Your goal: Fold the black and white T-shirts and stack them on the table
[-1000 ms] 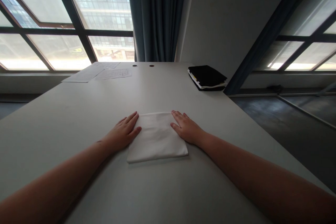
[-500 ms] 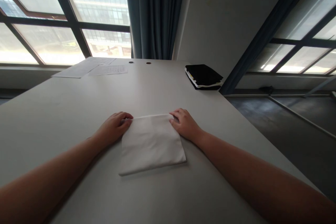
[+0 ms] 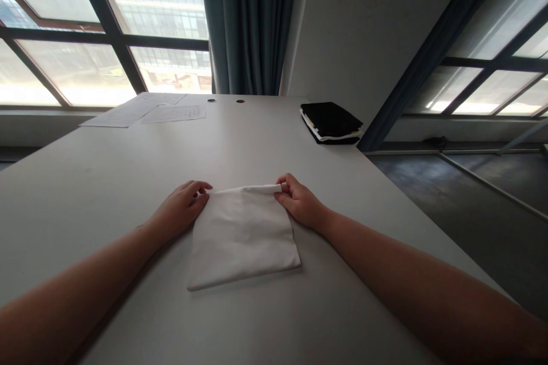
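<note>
My two bare forearms reach forward from the bottom corners across the pale grey table, and between them, closest to me, lies the near edge of a folded white cloth, flat on the tabletop with its front left corner pointing toward me. The cloth sits in the middle of the table, a little nearer my side than the far end. At its far left corner my left hand is curled, fingertips pinching the edge of the cloth between thumb and fingers. At its far right corner my right hand does the same, fingers bent and closed on the fabric, and here the far edge is raised slightly off the table into a small rolled lip running between my two hands. Beyond the cloth the table is bare for a stretch. Farther back on the right edge rests a black folder with white pages showing at its side. At the far left lie some sheets of paper, flat and overlapping, and near them, at the far end, two small round holes in the tabletop. Behind the table hang dark curtains between large windows.
</note>
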`<state>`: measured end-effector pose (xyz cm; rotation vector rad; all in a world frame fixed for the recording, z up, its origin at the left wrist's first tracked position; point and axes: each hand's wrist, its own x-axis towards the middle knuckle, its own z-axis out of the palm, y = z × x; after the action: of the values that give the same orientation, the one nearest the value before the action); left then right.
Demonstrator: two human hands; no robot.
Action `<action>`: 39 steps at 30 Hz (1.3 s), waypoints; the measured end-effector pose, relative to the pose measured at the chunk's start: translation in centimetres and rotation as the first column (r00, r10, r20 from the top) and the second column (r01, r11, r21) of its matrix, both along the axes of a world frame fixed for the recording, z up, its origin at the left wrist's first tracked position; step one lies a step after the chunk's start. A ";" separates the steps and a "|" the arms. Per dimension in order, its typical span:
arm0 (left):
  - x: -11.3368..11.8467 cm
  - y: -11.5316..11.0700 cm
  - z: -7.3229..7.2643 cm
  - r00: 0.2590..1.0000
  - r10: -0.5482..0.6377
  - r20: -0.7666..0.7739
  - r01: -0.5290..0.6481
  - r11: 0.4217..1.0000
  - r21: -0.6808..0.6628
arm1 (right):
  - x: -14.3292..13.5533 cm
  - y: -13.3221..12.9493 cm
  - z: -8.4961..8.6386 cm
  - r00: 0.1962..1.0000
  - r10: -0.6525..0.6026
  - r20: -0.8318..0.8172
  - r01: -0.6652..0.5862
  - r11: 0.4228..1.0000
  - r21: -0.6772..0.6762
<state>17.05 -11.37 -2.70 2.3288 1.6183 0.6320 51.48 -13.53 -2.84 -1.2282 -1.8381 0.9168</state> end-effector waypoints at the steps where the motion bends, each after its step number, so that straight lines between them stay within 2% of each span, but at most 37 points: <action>1: 0.2 -0.4 0.3 1.000 -0.012 0.008 0.011 0.998 0.060 | -0.1 -0.2 0.1 0.998 0.023 -0.060 -0.025 0.999 -0.036; 4: 1.9 -2.6 1.4 0.994 -0.104 -0.023 0.107 0.970 0.216 | -0.4 -0.4 0.2 0.981 0.060 -0.185 -0.075 0.995 -0.073; 6: 3.9 -4.4 1.7 0.977 -0.189 -0.101 0.209 0.947 0.243 | -0.6 -0.4 0.2 0.978 0.079 -0.194 -0.087 0.995 -0.038; 8: 6.2 -5.6 1.4 0.951 -0.234 -0.200 0.281 0.926 0.251 | -0.6 -0.3 0.3 0.978 0.109 -0.177 -0.103 0.994 0.041; 11: 8.8 -5.6 0.2 0.932 -0.192 -0.308 0.265 0.939 0.219 | -0.6 -0.2 0.6 0.977 0.155 -0.149 -0.136 0.982 0.128; 14: 9.8 -4.3 -0.7 0.920 -0.154 -0.361 0.217 0.966 0.140 | -0.6 0.0 0.6 0.987 0.091 -0.132 -0.078 0.992 0.098; 18: 9.1 -3.7 -0.8 0.912 -0.164 -0.377 0.219 0.970 0.106 | -0.5 0.3 0.0 0.989 -0.062 -0.137 0.062 0.998 0.002; 25: 6.2 -3.4 -0.6 0.923 -0.129 -0.364 0.147 0.989 0.025 | -0.6 0.3 -0.1 0.968 -0.149 -0.203 0.143 0.989 -0.047; 27: 5.5 -2.8 -0.7 0.935 -0.105 -0.338 0.112 0.994 0.002 | -0.6 0.2 0.1 0.968 -0.110 -0.226 0.094 0.992 -0.082; 30: 4.7 -2.0 -1.2 0.952 -0.063 -0.300 0.065 0.998 -0.006 | -0.5 -0.1 0.5 0.971 0.054 -0.232 -0.092 0.983 -0.158; 32: 4.4 -1.7 -1.5 0.960 -0.049 -0.276 0.051 0.999 0.000 | -0.4 -0.3 0.9 0.976 0.137 -0.169 -0.169 0.968 -0.187; 36: 3.9 -1.2 -1.9 0.974 -0.082 -0.212 0.082 0.997 -0.008 | -0.5 -0.7 1.3 0.981 0.196 -0.002 -0.194 0.970 -0.148; 39: 2.7 0.1 -1.8 0.976 -0.136 -0.168 0.134 0.991 -0.018 | -1.0 -1.0 1.0 0.986 0.168 0.005 -0.166 0.978 -0.128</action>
<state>19.78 -11.27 -4.53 2.5216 1.5084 0.4089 50.47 -14.58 -1.83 -1.1721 -1.9441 1.1344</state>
